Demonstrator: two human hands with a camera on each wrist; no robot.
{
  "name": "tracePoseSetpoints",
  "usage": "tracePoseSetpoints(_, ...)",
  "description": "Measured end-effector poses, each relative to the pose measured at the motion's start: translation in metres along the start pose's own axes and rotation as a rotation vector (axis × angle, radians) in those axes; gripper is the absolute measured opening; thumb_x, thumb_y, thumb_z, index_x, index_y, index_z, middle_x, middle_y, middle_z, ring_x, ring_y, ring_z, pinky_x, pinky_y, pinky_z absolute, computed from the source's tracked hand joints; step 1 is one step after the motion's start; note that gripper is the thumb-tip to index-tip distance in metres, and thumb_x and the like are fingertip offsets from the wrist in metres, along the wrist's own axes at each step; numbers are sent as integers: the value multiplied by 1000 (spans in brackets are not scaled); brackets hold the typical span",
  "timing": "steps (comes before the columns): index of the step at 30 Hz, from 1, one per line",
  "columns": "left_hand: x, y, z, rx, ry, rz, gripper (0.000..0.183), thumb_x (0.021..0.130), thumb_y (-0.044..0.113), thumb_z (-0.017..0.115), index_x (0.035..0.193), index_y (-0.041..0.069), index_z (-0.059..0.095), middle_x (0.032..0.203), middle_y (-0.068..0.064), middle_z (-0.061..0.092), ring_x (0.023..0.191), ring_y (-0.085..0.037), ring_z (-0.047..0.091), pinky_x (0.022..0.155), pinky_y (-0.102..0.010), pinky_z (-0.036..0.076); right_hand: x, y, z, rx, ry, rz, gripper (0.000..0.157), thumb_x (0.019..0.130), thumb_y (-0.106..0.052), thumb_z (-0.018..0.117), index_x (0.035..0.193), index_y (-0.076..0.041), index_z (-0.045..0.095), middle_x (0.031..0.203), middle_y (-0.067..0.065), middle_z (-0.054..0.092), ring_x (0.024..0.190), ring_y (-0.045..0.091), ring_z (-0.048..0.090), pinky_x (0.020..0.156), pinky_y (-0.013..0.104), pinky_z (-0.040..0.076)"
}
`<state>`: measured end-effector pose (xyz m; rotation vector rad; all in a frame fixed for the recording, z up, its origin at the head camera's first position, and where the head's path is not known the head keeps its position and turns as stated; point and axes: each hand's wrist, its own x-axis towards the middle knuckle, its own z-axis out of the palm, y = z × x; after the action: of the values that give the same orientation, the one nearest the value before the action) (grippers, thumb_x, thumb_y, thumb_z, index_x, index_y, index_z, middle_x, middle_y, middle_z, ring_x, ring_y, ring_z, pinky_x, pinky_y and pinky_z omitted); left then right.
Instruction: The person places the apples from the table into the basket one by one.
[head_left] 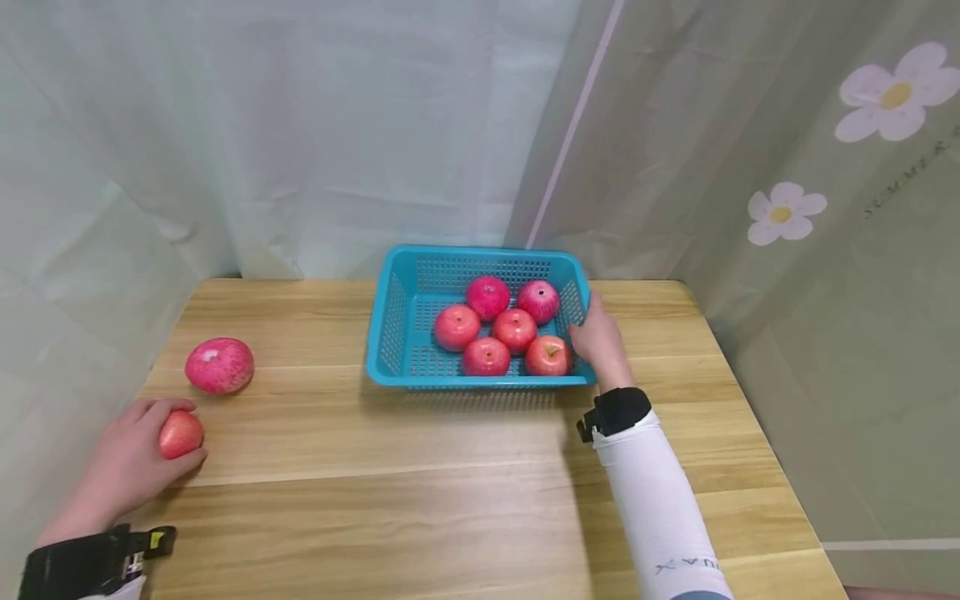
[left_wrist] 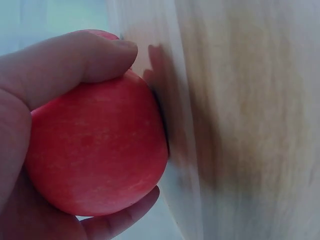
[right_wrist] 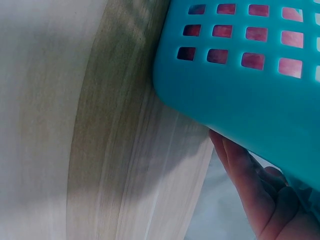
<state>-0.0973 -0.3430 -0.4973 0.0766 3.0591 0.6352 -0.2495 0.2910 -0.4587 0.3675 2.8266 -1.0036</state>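
At the table's left side my left hand (head_left: 135, 454) grips a red apple (head_left: 181, 434), thumb on one side and fingers on the other. The left wrist view shows this apple (left_wrist: 100, 145) close to the tabletop. Just beyond it lies a larger pink-red apple (head_left: 220, 366). My right hand (head_left: 602, 342) holds the right wall of a blue plastic basket (head_left: 390, 325), thumb over the rim. In the right wrist view its fingers (right_wrist: 245, 175) lie against the outside of the basket. Several red apples (head_left: 515, 330) sit inside, toward its right half.
The wooden table (head_left: 420, 508) ends at its back edge against a pale curtain (head_left: 360, 133). More curtain with white flowers (head_left: 787, 214) hangs along the right side. The basket stands near the back edge.
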Motion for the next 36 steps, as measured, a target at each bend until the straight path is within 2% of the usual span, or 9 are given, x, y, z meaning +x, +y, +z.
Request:
tracePoseSetpoints(5,-3,0,-3,-13,-6,-20,72,79,21,93,129,-13,54,118,-36,49,98,-54,50,69,-56,49,0,0,1,0,0,-1,74,106,-14,58,167,0,18,154,34,47,140,52,50,113,66,43)
tracePoseSetpoints(8,-5,3,-6,-29,21,-18,73,80,22,92,131,-12,53,118,-37,49,98,-54,51,68,-52,48,0,0,1,4,-3,2,74,107,-14,57,167,0,18,154,34,47,140,52,49,113,66,43)
tracePoseSetpoints(15,-2,20,-13,-40,86,68,69,77,17,93,133,-5,59,124,-37,46,104,-56,47,73,-65,44,1,-1,0,5,-4,7,74,107,-15,58,168,-1,17,155,34,46,140,52,49,113,67,43)
tracePoseSetpoints(21,5,45,-20,-36,97,110,67,76,18,95,128,-6,61,124,-34,49,103,-53,49,70,-61,46,1,-1,0,-13,7,-7,74,106,-15,58,167,0,18,153,35,48,139,52,50,113,65,43)
tracePoseSetpoints(24,8,55,-22,-52,122,155,67,73,15,96,127,-6,62,124,-34,50,104,-53,49,71,-60,45,1,0,1,-16,11,-10,74,106,-14,58,167,0,19,152,35,48,139,52,51,113,65,43)
tracePoseSetpoints(31,16,66,-22,-46,190,243,65,69,9,97,124,-3,65,119,-31,54,99,-50,51,68,-56,44,1,1,1,-6,7,-3,73,106,-14,58,167,0,19,153,34,48,139,52,51,112,66,44)
tracePoseSetpoints(36,25,76,-27,-58,193,283,60,70,8,96,122,4,67,124,-31,54,104,-52,52,71,-61,46,2,1,2,-8,9,-9,74,106,-14,58,167,1,18,153,35,48,139,52,50,114,65,42)
